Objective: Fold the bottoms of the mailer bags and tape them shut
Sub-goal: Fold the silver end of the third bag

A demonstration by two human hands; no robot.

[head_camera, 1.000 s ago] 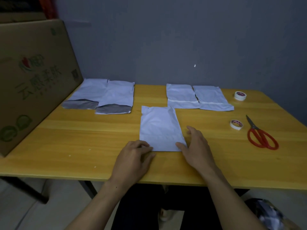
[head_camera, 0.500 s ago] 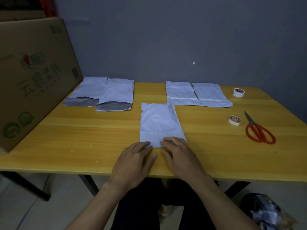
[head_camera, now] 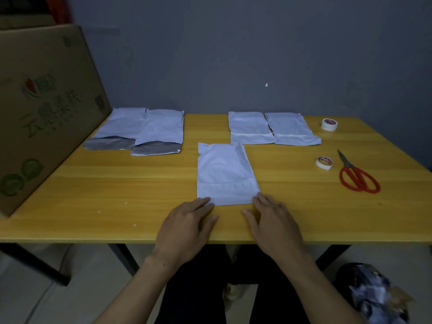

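A white mailer bag (head_camera: 224,171) lies flat in the middle of the wooden table (head_camera: 93,195), its near end folded over. My left hand (head_camera: 187,228) rests flat with its fingertips on the bag's near left corner. My right hand (head_camera: 273,220) lies flat with its fingertips at the near right corner. Neither hand grips anything. Two mailers with grey open bottoms (head_camera: 140,129) lie at the back left. Two mailers with folded, taped ends (head_camera: 271,132) lie at the back right. One tape roll (head_camera: 324,162) sits beside red scissors (head_camera: 356,176), another tape roll (head_camera: 329,124) further back.
A large cardboard box (head_camera: 42,108) stands along the table's left side. A grey wall runs behind the table. A crumpled bag (head_camera: 374,295) sits on the floor at lower right. My legs are under the near table edge.
My right hand slid left along the bag's folded near edge, then back right to the corner. My left hand stayed at the near left corner.
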